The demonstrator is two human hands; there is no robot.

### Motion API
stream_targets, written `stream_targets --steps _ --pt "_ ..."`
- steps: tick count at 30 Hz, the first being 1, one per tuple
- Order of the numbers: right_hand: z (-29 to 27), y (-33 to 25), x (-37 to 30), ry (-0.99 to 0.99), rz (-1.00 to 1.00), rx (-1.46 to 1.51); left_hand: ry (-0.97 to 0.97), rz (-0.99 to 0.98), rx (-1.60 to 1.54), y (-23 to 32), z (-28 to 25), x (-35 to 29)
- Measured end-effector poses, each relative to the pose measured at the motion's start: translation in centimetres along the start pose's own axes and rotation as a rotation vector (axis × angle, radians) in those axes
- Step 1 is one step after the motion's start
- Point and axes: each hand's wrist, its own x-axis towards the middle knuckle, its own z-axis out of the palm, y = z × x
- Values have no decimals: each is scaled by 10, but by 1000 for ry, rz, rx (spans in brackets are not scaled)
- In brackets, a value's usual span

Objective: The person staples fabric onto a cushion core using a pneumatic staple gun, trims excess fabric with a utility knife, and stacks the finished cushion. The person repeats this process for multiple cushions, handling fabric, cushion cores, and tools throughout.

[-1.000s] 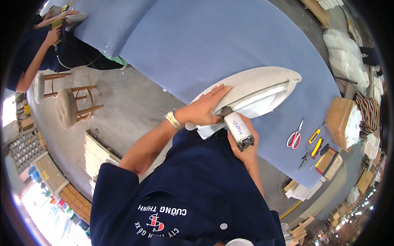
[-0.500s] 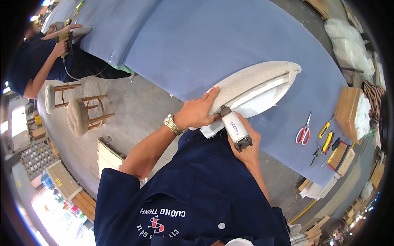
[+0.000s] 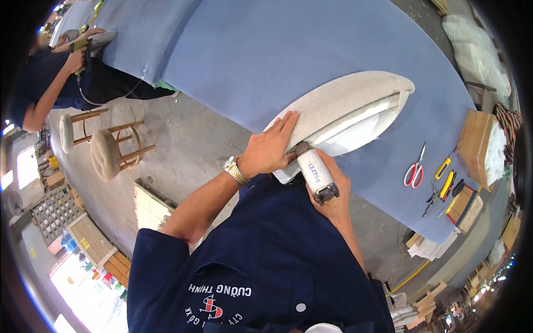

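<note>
An oval pad (image 3: 338, 108) covered in beige-grey fabric rests on the blue table, its near end against my body. White lining shows along its lower right side, next to a long fold. My left hand (image 3: 268, 147), a watch at its wrist, grips the near end, fingers stretched over the fabric and thumb down by the edge. In my right hand (image 3: 336, 186) is a staple gun (image 3: 315, 173) with a pale body and dark ends. Its nose sits at the pad's edge, close to my left thumb. My right fingers are partly hidden behind the tool.
Red-handled scissors (image 3: 413, 169), a yellow-handled tool (image 3: 442, 167), a yellow cutter (image 3: 447, 186) and pliers (image 3: 430, 198) lie on the blue table (image 3: 266, 50) at right. A cardboard box (image 3: 474, 136) stands beyond them. At left are stools (image 3: 105, 155) and a co-worker (image 3: 41, 91) holding a tool.
My left hand's fingers have drawn closer together on the fabric. The pad has tilted slightly, showing more of its top face. The staple gun stays at the edge, nearly unmoved.
</note>
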Motion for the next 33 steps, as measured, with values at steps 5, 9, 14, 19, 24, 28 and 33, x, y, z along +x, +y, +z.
stream_targets --steps 5,9,14,19,24,28,33 --pt "2 2 -3 19 -77 -8 -44 -31 -27 -2 -9 2" --pt "5 5 -6 2 -89 -4 -77 -36 -14 -1 -14 3" --pt "3 1 -7 -57 8 44 -51 -36 -12 4 -8 -1" --pt "6 0 -7 -70 119 152 -8 -52 -29 9 -1 -4" --pt "8 6 -6 -5 -10 57 -127 218 -210 -27 -10 7" --pt "11 16 -4 21 -91 70 -213 200 -397 -47 -15 4" --pt "11 13 -6 22 -92 87 -146 66 -137 -40 3 -4"
